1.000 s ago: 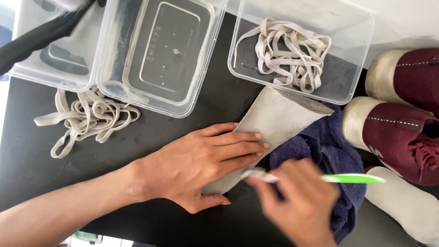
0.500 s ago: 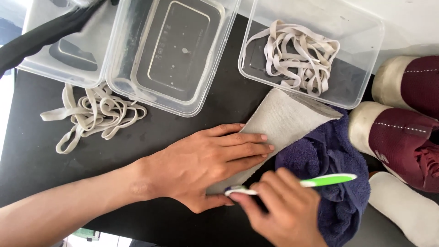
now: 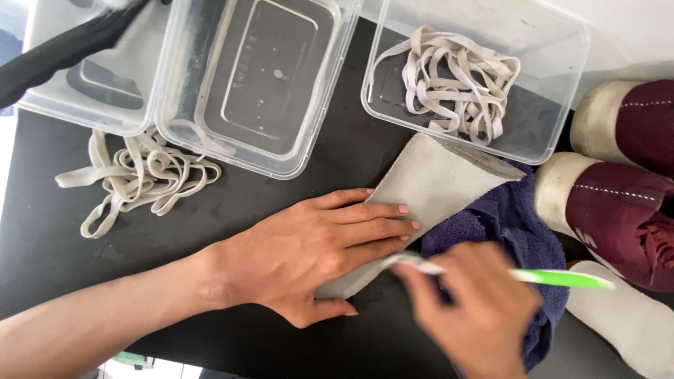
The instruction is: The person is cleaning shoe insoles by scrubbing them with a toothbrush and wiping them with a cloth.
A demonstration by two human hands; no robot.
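My left hand lies flat on a grey shoe insole, pressing it onto the black table. The insole's far end rests on a dark blue towel. My right hand, blurred, grips a green-and-white toothbrush with its head against the insole's near edge, just beside my left fingers.
A clear tub at the back right holds beige laces. Two more clear tubs stand at the back left, a loose lace pile in front of them. Maroon shoes and a second insole lie right.
My right hand has shifted to the right with the toothbrush, after sweeping left half a second ago. My left hand stays flat on the insole.
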